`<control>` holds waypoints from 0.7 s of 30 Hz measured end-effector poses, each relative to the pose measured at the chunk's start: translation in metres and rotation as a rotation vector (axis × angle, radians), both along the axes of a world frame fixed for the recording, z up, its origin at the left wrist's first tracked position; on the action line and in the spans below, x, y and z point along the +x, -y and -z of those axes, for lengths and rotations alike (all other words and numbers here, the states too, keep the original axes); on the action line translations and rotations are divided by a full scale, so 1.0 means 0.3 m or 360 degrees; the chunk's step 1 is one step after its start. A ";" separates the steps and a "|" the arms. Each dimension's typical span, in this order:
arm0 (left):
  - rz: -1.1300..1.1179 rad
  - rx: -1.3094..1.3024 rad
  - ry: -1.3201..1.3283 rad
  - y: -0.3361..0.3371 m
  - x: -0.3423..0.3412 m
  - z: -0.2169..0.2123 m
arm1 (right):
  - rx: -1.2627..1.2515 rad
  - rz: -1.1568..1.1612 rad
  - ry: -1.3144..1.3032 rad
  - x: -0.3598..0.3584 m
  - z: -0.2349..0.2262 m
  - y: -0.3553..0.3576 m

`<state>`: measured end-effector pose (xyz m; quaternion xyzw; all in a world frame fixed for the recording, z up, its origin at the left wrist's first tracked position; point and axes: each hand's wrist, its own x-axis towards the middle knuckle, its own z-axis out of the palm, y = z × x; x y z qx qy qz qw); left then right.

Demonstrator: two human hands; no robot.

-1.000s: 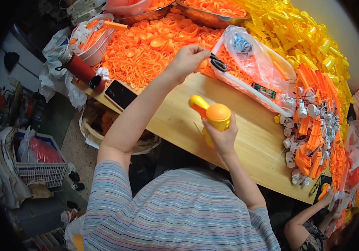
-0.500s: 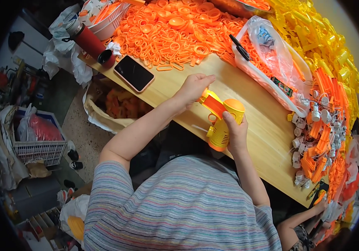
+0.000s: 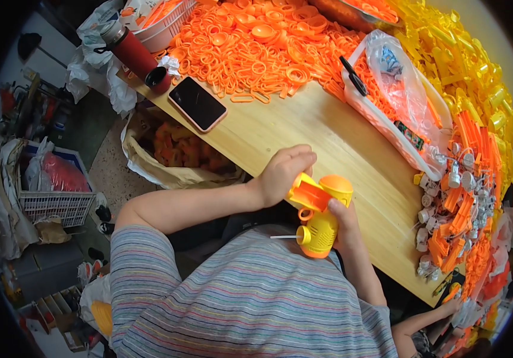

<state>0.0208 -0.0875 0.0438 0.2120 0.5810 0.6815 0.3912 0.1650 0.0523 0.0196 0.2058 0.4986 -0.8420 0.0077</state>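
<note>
At the far left we see a red flask (image 3: 130,52), then a phone (image 3: 197,104) lying flat on the wooden table (image 3: 328,143). Our left hand (image 3: 283,173) curls shut on the toy's (image 3: 319,215) orange top piece — just off the table's near edge. Our right hand (image 3: 345,222) wraps the toy's yellow body from behind, fingers closed around it.

A small toy-assembly workshop: a person's hands (image 3: 283,173) are gripping a yellow-and-orange toy (image 3: 319,218) at a wooden table (image 3: 328,137). Beyond the grip, loose orange rings (image 3: 250,48) are lying heaped; to its right, yellow parts (image 3: 465,53) are piling up. A sack (image 3: 167,155) of parts is sitting left, underneath.
</note>
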 end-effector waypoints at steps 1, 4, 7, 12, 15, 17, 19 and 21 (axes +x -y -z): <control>-0.0009 0.0058 0.0135 0.003 0.006 0.005 | -0.0066 -0.0043 -0.0050 -0.005 -0.016 -0.014; -0.0045 0.0106 0.0007 -0.015 -0.017 0.083 | 0.0383 -0.0076 -0.0038 -0.041 -0.051 -0.056; -0.0064 -0.0017 -0.0359 -0.082 -0.123 0.140 | 0.0332 0.0036 0.0002 -0.075 -0.044 -0.076; -0.0479 -0.0202 -0.1566 -0.233 -0.361 0.178 | 0.0013 0.0336 0.0077 -0.075 0.007 -0.076; -0.0504 -0.0323 -0.2178 -0.343 -0.458 0.199 | 0.0127 0.0372 0.0123 -0.053 0.047 -0.077; -0.0294 -0.0563 -0.2424 -0.402 -0.508 0.219 | 0.0189 0.0396 0.0164 -0.040 0.051 -0.078; -0.0207 -0.0718 -0.2568 -0.441 -0.553 0.252 | 0.0086 0.0449 0.0188 -0.033 0.051 -0.079; -0.0110 -0.0872 -0.2711 -0.466 -0.570 0.268 | 0.0038 0.0480 0.0197 -0.026 0.048 -0.086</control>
